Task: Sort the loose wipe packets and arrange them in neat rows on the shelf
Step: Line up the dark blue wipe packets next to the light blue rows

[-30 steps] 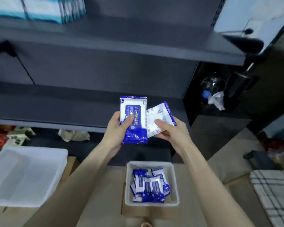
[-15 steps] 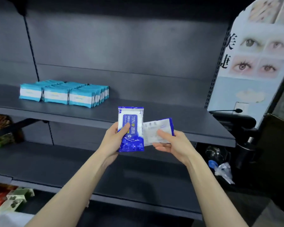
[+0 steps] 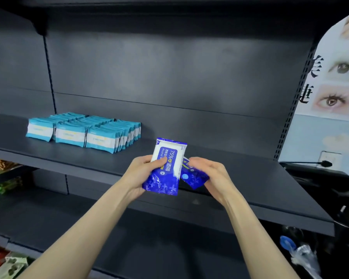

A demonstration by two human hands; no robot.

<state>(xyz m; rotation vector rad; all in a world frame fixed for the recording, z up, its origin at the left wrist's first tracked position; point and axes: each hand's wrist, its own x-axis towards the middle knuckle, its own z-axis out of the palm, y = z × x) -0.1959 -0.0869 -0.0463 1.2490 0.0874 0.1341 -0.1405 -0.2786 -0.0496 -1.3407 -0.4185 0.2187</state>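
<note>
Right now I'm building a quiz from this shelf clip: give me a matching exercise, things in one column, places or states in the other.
Things:
1. teal packets
2. upright blue packet
3. tilted blue packet
4. poster

Places or states:
A. in the right hand
B. on the wall at right
C. in the left hand
D. in rows on the shelf

Pairs: 1-D, 2-C, 3-A, 4-B

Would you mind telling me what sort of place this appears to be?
Probably a small shop: dark metal retail shelving with teal wipe packs in neat rows, snack packets on neighbouring shelves, and an eye-themed poster.
</note>
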